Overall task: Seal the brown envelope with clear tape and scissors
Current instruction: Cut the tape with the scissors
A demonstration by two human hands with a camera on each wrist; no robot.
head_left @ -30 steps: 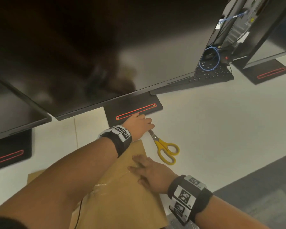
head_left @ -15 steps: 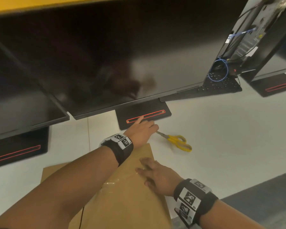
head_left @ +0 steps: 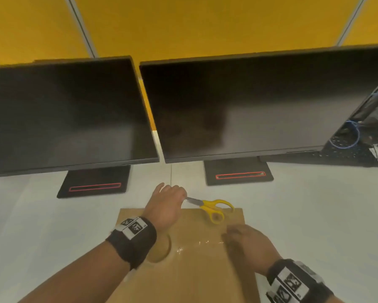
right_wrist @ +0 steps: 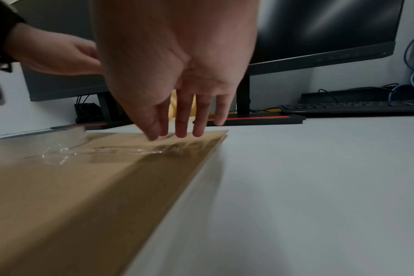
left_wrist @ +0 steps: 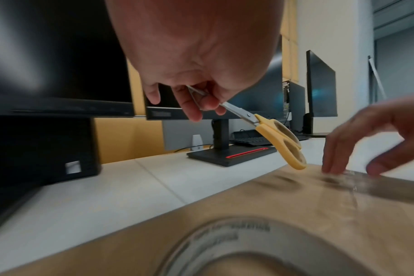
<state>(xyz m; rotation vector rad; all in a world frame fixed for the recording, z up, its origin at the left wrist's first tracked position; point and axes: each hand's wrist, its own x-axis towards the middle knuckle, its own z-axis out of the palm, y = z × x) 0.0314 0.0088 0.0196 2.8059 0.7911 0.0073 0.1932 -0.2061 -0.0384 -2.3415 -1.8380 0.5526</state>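
A brown envelope [head_left: 196, 272] lies flat on the white desk in front of me. My left hand [head_left: 168, 201] pinches the yellow-handled scissors [head_left: 212, 207] by their blades, lifted over the envelope's far edge; the left wrist view shows the scissors [left_wrist: 272, 134] hanging handle-down. A roll of clear tape [head_left: 159, 248] sits on the envelope under my left wrist, and a strip of tape [head_left: 203, 242] runs from it across the paper. My right hand [head_left: 242, 239] rests its straight fingers on the strip's right end; the fingertips [right_wrist: 180, 133] press on the tape [right_wrist: 102, 151].
Two dark monitors [head_left: 63, 114] [head_left: 260, 101] stand close behind, their black bases [head_left: 94, 184] [head_left: 238, 173] on the white desk [head_left: 314, 215]. A black keyboard [head_left: 341, 156] and blue cable [head_left: 345, 136] lie at the far right. Yellow partition panels rise behind.
My left hand has picked the scissors up off the desk by the blades and carried them over the envelope. The head view has tilted up. My right hand stays on the tape.
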